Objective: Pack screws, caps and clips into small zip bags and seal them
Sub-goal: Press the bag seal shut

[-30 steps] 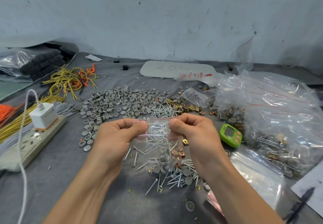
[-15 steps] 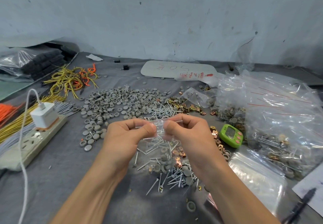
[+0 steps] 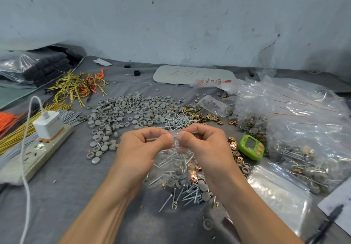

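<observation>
Well, at the far left the loose grey caps [image 3: 129, 110] lie spread on the table [image 3: 76, 196] and play no part in this step; the work is in the middle. The left hand [image 3: 140, 148] pinches the top edge of the small zip bag [image 3: 174, 160] between thumb and curled forefinger, with the other fingers folded in behind. The bag hangs between the two hands just above the table. Its screws [image 3: 167, 160], copper clips [image 3: 192, 176] and some of the same caps lie low in it, below the red-lined zip strip [image 3: 180, 130]. The right hand [image 3: 207, 144] pinches that strip just beside the left, the two thumbs almost touching. This looks like the sealing step, though I cannot tell whether any of the track is closed yet. To do it well, keep the bag upright so nothing rides up into the mouth. Hold one end fast with the left pinch and run the right thumb and finger outward along the strip with firm, even pressure, then go back over the left part. A long screw standing in the mouth would stop the track, and sharp points can prick thin film, so squeeze only at the strip. Farther right, past the green timer [image 3: 251, 146], the heap of filled bags [image 3: 303, 129] is probably where a finished one goes.
</observation>
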The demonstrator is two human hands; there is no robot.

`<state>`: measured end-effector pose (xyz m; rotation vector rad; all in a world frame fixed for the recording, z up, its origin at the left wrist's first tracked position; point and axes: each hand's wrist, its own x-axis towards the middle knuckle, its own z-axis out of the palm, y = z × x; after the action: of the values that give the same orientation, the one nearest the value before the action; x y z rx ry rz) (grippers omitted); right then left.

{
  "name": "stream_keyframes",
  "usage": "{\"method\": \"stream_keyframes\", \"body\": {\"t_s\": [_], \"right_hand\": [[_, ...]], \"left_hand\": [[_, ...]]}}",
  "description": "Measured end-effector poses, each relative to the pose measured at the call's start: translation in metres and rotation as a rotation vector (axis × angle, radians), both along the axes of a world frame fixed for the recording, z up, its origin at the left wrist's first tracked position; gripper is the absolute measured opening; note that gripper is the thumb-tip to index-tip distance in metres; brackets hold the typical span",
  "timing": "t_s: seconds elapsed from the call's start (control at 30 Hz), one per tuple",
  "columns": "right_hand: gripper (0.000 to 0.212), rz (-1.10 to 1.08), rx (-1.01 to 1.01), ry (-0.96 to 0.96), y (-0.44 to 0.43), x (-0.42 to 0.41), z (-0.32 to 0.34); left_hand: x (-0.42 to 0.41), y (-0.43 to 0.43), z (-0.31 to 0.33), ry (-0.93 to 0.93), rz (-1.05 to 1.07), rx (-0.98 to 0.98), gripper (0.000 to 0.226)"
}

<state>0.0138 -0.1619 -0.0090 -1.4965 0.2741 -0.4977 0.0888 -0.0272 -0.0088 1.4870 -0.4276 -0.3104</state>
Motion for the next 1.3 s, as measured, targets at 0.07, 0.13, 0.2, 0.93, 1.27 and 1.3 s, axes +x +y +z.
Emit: {"method": "stream_keyframes", "body": {"t_s": [0.07, 0.13, 0.2, 0.93, 1.27, 1.3], "right_hand": [[0.021, 0.032, 0.001, -0.011, -0.001, -0.001, 0.001], [0.021, 0.059, -0.007, -0.009, -0.001, -0.001, 0.001], [0.019, 0.063, -0.017, 0.000, -0.001, 0.000, 0.000], [0.021, 0.309, -0.242, 0.245, -0.017, -0.016, -0.002], [0.027, -0.014, -0.003, 0.115, -0.045, -0.039, -0.004], [0.028, -0.051, 0.020, 0.110, -0.051, -0.043, -0.002]], "left_hand": [[-0.002, 0.000, 0.000, -0.005, -0.023, -0.003, 0.032], [-0.002, 0.000, 0.001, 0.001, -0.016, -0.014, 0.035], [-0.001, -0.001, 0.000, 0.009, 0.016, -0.015, 0.031], [-0.003, -0.002, 0.012, 0.104, 0.029, -0.252, 0.023], [-0.022, -0.023, 0.007, 0.054, -0.304, 0.145, 0.036], [-0.028, -0.030, 0.006, 0.052, -0.337, 0.167, 0.027]]}}
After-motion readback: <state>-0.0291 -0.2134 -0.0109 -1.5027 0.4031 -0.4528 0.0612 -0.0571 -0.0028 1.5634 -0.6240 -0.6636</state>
